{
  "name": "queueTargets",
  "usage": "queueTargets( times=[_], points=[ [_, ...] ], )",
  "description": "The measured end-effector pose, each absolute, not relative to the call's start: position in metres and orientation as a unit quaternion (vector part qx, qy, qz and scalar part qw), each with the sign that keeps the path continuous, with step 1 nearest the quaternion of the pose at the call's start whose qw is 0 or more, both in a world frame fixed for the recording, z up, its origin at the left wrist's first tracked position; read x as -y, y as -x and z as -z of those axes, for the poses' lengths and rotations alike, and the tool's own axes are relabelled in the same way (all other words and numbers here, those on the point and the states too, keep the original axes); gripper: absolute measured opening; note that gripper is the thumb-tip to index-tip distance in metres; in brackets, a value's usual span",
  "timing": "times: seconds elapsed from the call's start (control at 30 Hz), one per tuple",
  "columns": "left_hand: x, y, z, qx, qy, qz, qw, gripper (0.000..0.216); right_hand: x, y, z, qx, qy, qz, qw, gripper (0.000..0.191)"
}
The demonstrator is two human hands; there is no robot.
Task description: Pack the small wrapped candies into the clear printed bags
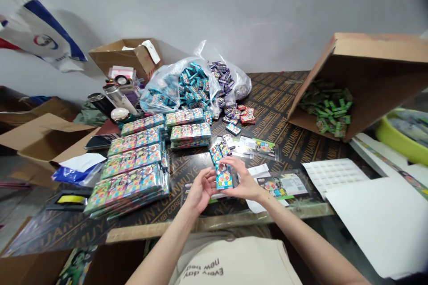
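A small blue printed box (224, 177) is held upright over the table's front part. My right hand (245, 181) grips it, the index finger at its upper edge and the thumb near its lower edge. Left of the box, my left hand (203, 189) is half cupped with fingers apart; its fingertips come close to the box's side, and whether they touch it I cannot tell. Just beyond the hands lie a few loose small boxes (221, 148) in blue and purple. Flat clear printed packs (264, 148) lie behind and right of my right hand.
Stacks of wrapped multi-packs (130, 182) stand left. Behind are plastic bags of blue boxes (194, 82) and purple boxes (222, 75), with red boxes (247, 115) nearby. A tipped carton (374, 49) of green boxes and a sticker sheet (334, 173) are right. Metal flasks (117, 98) stand back left.
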State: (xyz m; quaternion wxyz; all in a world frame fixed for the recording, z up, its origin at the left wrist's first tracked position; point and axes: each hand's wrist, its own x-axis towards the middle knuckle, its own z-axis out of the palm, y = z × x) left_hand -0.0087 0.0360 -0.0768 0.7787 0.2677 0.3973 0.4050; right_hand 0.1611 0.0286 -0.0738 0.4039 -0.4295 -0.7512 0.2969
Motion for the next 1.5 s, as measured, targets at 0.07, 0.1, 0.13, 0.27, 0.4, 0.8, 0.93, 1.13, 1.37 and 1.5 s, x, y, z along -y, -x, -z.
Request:
queueTargets(
  times=[0.07, 0.1, 0.13, 0.27, 0.4, 0.8, 0.93, 1.13, 1.37, 1.5],
  points=[
    [-0.032, 0.01, 0.075, -0.414, -0.301, -0.377, 0.772, 0.031, -0.027, -0.164, 0.075, 0.764, 0.43, -0.275, 0.394, 0.083],
    [-0.03, 0.01, 0.075, -0.422, -0.324, -0.369, 0.762, 0.03, -0.026, -0.165, 0.076, 0.773, 0.424, -0.272, 0.386, 0.086],
    [-0.029, 0.01, 0.074, -0.429, -0.344, -0.368, 0.75, 0.03, -0.025, -0.166, 0.075, 0.781, 0.418, -0.27, 0.377, 0.088],
    [-0.028, 0.01, 0.073, -0.446, -0.386, -0.359, 0.724, 0.033, -0.021, -0.169, 0.072, 0.793, 0.407, -0.256, 0.373, 0.084],
    [-0.036, 0.017, 0.082, -0.451, -0.548, -0.311, 0.632, 0.041, -0.023, -0.179, 0.074, 0.782, 0.446, -0.196, 0.389, 0.073],
    [-0.042, 0.039, 0.125, -0.417, -0.875, -0.159, 0.189, 0.097, -0.022, -0.211, 0.104, 0.797, 0.532, -0.109, 0.264, 0.082],
    [-0.043, 0.042, 0.115, -0.406, -0.857, -0.215, 0.232, 0.099, -0.017, -0.209, 0.102, 0.806, 0.485, -0.198, 0.276, 0.09],
    [-0.038, 0.048, 0.112, -0.412, -0.837, -0.227, 0.281, 0.101, -0.022, -0.209, 0.104, 0.801, 0.453, -0.273, 0.28, 0.093],
    [-0.044, 0.058, 0.11, -0.444, -0.81, -0.233, 0.303, 0.1, -0.024, -0.212, 0.094, 0.773, 0.469, -0.272, 0.33, 0.092],
    [-0.042, 0.056, 0.105, -0.397, -0.833, -0.21, 0.323, 0.102, -0.03, -0.215, 0.087, 0.797, 0.435, -0.306, 0.284, 0.093]
  ],
)
